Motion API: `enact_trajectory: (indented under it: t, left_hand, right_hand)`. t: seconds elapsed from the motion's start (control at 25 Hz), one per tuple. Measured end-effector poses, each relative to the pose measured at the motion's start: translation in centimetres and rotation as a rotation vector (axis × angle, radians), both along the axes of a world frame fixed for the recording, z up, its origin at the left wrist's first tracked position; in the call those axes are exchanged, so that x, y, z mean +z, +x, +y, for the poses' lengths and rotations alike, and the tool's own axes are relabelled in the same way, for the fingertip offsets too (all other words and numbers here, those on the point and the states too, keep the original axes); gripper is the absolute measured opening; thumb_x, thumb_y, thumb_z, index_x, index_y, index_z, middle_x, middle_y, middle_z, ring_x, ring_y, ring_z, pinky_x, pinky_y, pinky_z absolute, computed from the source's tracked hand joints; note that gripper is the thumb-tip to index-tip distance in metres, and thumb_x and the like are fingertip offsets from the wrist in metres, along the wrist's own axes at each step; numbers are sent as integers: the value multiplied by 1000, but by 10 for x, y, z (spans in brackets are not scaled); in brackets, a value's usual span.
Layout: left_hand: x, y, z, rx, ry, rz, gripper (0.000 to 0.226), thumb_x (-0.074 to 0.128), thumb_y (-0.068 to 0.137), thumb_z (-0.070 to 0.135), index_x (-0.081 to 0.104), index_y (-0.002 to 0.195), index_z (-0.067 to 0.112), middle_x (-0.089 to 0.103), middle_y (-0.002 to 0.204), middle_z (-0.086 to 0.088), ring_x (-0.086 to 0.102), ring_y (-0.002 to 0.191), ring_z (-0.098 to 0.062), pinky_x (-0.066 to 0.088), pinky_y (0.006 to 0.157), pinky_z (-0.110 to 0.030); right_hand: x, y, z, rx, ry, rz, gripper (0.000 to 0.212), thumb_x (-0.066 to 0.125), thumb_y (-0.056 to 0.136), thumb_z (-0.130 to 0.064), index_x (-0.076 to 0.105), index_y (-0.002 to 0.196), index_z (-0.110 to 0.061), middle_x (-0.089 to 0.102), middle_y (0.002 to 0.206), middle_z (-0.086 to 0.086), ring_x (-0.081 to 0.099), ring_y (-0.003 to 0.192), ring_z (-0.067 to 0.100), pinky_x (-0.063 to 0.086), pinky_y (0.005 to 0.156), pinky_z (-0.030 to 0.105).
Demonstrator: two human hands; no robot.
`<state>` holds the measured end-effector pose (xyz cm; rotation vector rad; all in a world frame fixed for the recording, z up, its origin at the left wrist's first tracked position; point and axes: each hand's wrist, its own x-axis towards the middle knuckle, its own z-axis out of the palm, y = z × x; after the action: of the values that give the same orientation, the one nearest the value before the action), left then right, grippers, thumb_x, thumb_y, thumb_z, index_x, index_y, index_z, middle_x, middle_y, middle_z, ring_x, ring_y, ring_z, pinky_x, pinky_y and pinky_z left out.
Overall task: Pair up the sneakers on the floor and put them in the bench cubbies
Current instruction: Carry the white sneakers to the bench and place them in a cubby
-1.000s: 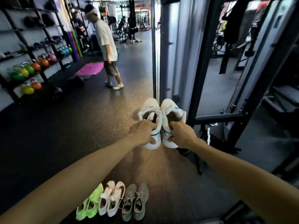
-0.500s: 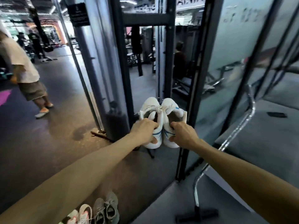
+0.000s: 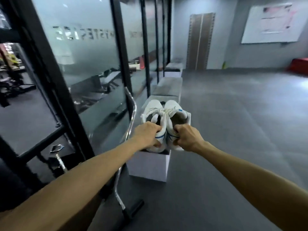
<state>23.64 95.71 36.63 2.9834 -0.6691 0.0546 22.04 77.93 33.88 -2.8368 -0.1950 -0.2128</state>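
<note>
I hold a pair of white sneakers with blue trim side by side in the air, toes pointing away. My left hand (image 3: 147,135) grips the heel of the left sneaker (image 3: 154,112). My right hand (image 3: 188,139) grips the heel of the right sneaker (image 3: 175,114). Right below and beyond them stands the near end of a white bench (image 3: 150,167) with a grey cushioned top. More bench sections (image 3: 168,87) run away along the glass wall. The cubby openings are not visible from here.
A frosted glass wall with black frames (image 3: 120,47) runs along the left. A chrome bar handle (image 3: 131,117) and its black foot (image 3: 133,209) stand beside the bench. Grey floor (image 3: 233,130) stretches right toward a whiteboard (image 3: 271,22) and a red box (image 3: 298,65).
The view has swung right, away from the gym floor, the other person and the sneakers on the floor, to the bench row. Both hands keep the same grip on the white pair.
</note>
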Motion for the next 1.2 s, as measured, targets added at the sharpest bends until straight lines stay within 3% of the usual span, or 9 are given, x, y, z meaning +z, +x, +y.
enact_trajectory:
  t: [0.24,0.44,0.64,0.8,0.92,1.2]
  left_hand:
    - [-7,25,-227,-224,-73,33,47,83,70,41,67,111,23,66,107,-2,64,96,-25,51,77,-34]
    - [-16,89,-378,-332,-78,35,38,83,69,41,66,96,20,67,99,-1,63,90,-24,46,68,-31]
    - [-22,178,-504,-397,-122,71,34,86,64,37,62,83,22,67,93,-3,65,87,-27,53,74,-34]
    - [-7,247,-596,-400,-75,32,34,83,69,40,62,87,20,64,97,-4,64,88,-28,40,65,-29]
    - [-3,295,-650,-390,-66,24,34,83,69,40,63,88,20,66,97,-5,64,89,-28,40,66,-29]
    - [-6,414,-734,-170,-103,34,32,82,71,38,60,87,22,63,99,-5,63,91,-28,42,68,-30]
  right_hand:
    - [4,-9,-222,-207,-18,24,16,65,82,-23,54,88,-14,66,101,11,62,90,36,43,69,35]
    - [-2,31,-362,-316,-40,20,16,66,84,-23,57,94,-14,67,101,11,61,86,34,39,66,32]
    - [-9,104,-482,-397,-67,12,19,66,80,-21,59,95,-12,67,99,12,62,89,38,38,66,32]
    - [-1,172,-578,-433,-49,-12,20,67,77,-19,47,80,-18,58,83,9,61,85,38,34,63,31]
    - [0,224,-636,-435,-52,-31,23,67,76,-20,45,79,-17,64,89,12,61,85,39,33,63,30]
    - [6,389,-737,-202,-81,-66,25,70,75,-20,45,79,-18,55,82,3,52,72,31,36,63,30]
